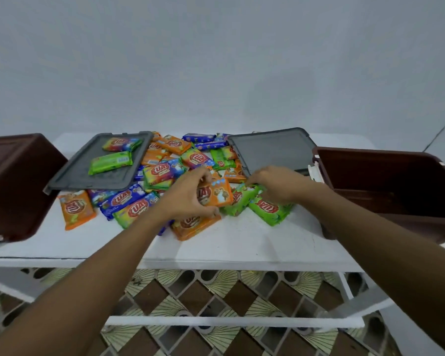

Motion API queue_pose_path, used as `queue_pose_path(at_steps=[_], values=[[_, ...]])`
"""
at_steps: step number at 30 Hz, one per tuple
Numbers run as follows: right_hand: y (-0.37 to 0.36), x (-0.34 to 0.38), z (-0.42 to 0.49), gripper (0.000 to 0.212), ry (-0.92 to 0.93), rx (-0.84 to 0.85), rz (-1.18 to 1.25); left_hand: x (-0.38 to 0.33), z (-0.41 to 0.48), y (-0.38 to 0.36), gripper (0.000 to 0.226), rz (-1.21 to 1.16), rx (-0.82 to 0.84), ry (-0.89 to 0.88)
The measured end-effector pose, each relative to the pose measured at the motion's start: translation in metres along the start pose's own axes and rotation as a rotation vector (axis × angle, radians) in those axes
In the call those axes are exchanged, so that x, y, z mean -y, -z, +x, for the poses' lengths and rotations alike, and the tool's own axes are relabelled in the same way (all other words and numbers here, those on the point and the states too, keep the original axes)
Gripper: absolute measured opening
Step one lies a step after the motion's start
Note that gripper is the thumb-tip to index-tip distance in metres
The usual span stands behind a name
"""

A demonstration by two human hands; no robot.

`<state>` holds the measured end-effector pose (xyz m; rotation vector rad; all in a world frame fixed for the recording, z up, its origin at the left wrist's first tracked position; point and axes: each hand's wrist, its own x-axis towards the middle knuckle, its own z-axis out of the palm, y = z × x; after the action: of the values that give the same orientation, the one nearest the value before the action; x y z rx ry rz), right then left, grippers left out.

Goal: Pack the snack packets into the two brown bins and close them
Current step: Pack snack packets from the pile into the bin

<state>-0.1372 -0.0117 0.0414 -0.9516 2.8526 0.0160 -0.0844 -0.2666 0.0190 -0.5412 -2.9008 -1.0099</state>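
Step in hand: gathering snack packets (165,173) heaped mid-table (242,242). Left hand (188,199) grip grasping orange packet (217,192); right hand (275,185) grip grasping green packet (240,199). Next: lift, carry to open brown bins (396,176).

Red oval logo reading roughly "UA" on the snack packets (162,173); smaller print illegible.

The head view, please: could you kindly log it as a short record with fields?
left hand: gripping an orange packet
right hand: on a green packet, grip unclear
left bin: open
right bin: open, no packets visible inside
left lid: off, two packets on it
right lid: off, bare
table: loose packets piled mid-table
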Motion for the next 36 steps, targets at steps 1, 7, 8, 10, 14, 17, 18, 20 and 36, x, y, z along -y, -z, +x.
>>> queue_pose_path(at_steps=[1,7,8,10,14,17,18,20,36], values=[[-0.005,0.007,0.005,0.059,0.02,0.028,-0.041,0.007,0.0,0.006,0.063,0.039,0.007,0.029],[-0.028,0.028,0.024,0.086,-0.035,0.155,-0.112,0.033,-0.004,0.018,0.075,0.22,0.054,0.068],[-0.029,0.03,0.025,0.082,-0.025,0.134,-0.135,0.035,-0.005,0.018,0.075,0.22,0.061,0.067],[-0.031,0.03,0.028,0.072,0.0,0.093,-0.179,0.035,-0.006,0.018,0.075,0.202,0.078,0.083],[-0.026,0.025,0.029,0.037,0.143,-0.037,-0.21,0.034,-0.008,0.02,0.071,0.216,0.078,0.101],[-0.004,0.021,0.019,0.018,0.189,-0.085,-0.016,0.031,-0.005,0.022,0.073,0.213,0.039,0.112],[0.004,0.018,0.016,0.015,0.165,-0.117,0.083,0.029,-0.002,0.022,0.074,0.206,0.028,0.121],[0.018,0.007,0.006,0.019,0.056,-0.248,0.349,0.018,0.006,0.021,0.074,0.194,0.009,0.127],[0.072,-0.209,-0.145,0.043,-0.37,-0.067,1.319,-0.184,0.151,-0.036,0.06,0.132,0.087,-0.125]])
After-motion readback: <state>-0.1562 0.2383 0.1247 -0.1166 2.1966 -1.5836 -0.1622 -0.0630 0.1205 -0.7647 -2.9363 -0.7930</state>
